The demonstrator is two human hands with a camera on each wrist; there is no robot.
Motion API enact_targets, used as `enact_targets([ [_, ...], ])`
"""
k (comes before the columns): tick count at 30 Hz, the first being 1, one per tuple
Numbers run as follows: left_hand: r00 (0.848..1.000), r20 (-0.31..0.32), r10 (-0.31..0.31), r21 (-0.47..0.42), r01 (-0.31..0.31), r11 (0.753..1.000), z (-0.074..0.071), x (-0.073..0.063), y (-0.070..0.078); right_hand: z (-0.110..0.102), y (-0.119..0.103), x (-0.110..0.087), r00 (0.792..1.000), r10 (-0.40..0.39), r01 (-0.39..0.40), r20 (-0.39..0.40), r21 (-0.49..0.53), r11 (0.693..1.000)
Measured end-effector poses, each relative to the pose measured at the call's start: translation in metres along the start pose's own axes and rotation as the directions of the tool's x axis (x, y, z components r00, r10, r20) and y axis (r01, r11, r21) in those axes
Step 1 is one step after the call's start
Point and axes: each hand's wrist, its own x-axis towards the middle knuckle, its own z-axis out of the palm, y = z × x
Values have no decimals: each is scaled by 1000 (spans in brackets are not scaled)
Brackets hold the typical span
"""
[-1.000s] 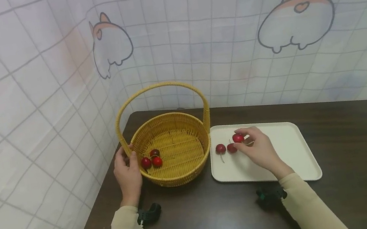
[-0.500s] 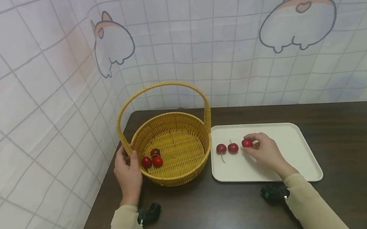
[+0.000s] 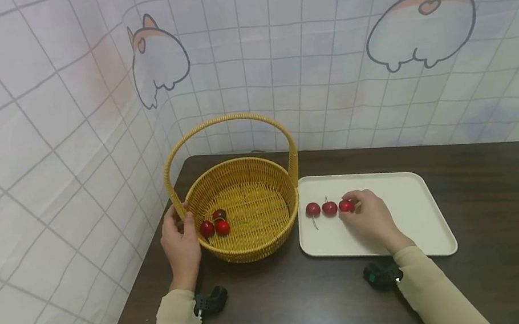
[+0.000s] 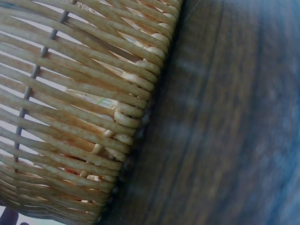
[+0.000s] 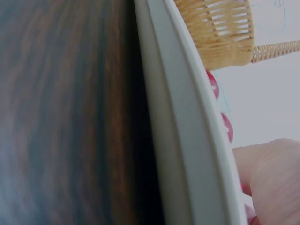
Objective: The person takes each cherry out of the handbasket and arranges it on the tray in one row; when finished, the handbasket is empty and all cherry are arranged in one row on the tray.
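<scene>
In the head view my left hand [image 3: 182,248] grips the rim of a yellow wicker basket [image 3: 253,254] at its left side, beside the foot of the handle. Inside the basket, close to that hand, three red cherries [image 3: 222,227] lie together. My right hand [image 3: 370,217] pinches a red cherry [image 3: 346,206] between thumb and fingers, low over a white tray [image 3: 417,227]. Left of it on the tray lie a cherry [image 3: 329,208] with its stem pointing away and another cherry [image 3: 312,210] with its stem toward me. The left wrist view shows the basket's woven wall [image 4: 70,103] up close.
The dark wooden table [image 3: 285,308] carries the basket on the left and the tray close to its right. The tall basket handle [image 3: 223,119] arches over the basket. A white gridded cloth [image 3: 319,58] hangs behind and along the left side.
My right hand has carried its cherry toward me and down, to the right of the two on the tray, then slightly left. The left hand stays on the basket.
</scene>
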Motion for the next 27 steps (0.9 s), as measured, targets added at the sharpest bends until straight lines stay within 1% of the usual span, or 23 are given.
enact_targets([
  [9, 1000, 7, 2, -19, -2, 1000, 0, 0, 1, 1, -3, -3, 1000, 2, -2, -6, -28, 1000],
  [15, 1000, 10, -3, -32, 4, 999, -1, 0, 2, -1, -2, -1, 1000, -14, 15, 18, -38, 999],
  [22, 1000, 8, -9, -27, 9, 1000, -1, -1, 0, -3, -1, 0, 999, -28, 30, 44, -39, 999],
  [27, 1000, 8, -11, -26, 11, 1000, 0, -1, -1, -3, 0, 0, 999, -9, 10, 39, -31, 999],
])
